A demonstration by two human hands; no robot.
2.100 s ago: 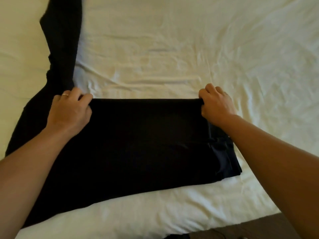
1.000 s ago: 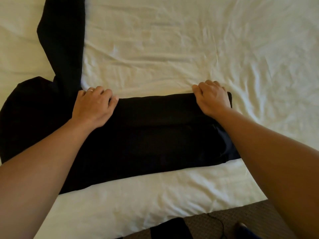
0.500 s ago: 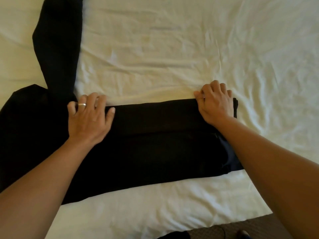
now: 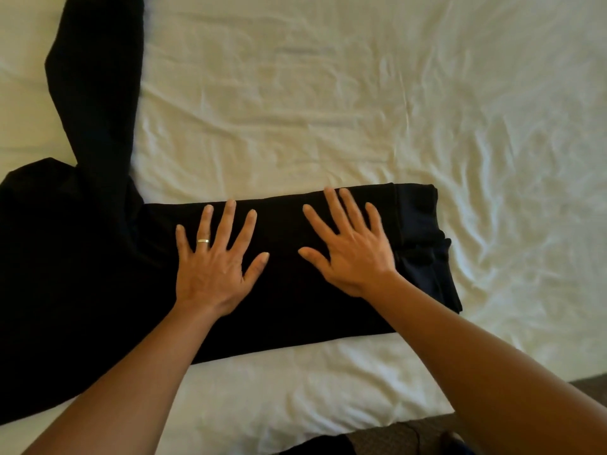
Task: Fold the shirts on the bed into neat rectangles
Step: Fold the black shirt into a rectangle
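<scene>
- Left hand [image 4: 215,267] and right hand [image 4: 353,254] lie flat, fingers spread, pressing the black shirt [image 4: 295,310] on the bed [image 4: 328,110].
- Its sleeve [image 4: 95,87] and left part run out of view.

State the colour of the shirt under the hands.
Black, plain, no pattern: the shirt in the head view, on a white sheet.
</scene>
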